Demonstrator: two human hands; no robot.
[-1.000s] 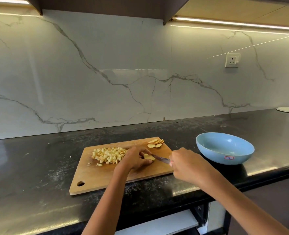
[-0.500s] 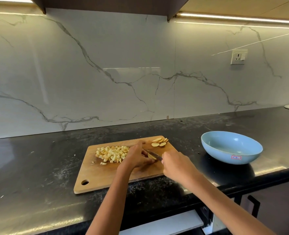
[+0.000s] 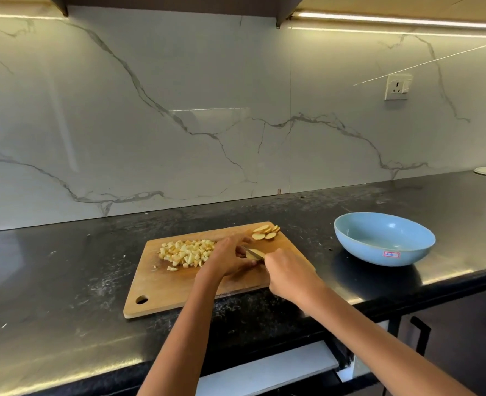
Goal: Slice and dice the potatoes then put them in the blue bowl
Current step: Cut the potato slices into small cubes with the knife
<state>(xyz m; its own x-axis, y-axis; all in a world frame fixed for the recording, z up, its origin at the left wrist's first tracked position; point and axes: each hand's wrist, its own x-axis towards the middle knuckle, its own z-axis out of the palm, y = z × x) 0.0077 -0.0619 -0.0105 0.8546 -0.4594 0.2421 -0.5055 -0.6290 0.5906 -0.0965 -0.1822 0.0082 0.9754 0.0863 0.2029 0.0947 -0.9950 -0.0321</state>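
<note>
Head view: our left hand point(image 3: 230, 257) pins potato slice point(image 3: 255, 253) on board point(image 3: 161, 292) so it stays steady; right hand point(image 3: 288, 274) grips knife point(image 3: 251, 252) across it; dice point(image 3: 187, 252) heaped left, clearing cutting space; blue bowl point(image 3: 384, 238) waits right, nothing visible inside

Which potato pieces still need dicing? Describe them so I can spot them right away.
Find the wooden cutting board on the black counter. At its far right corner lies a small fan of potato slices. Unlike the diced pile left of the hands, these are flat ovals, still whole.
</note>
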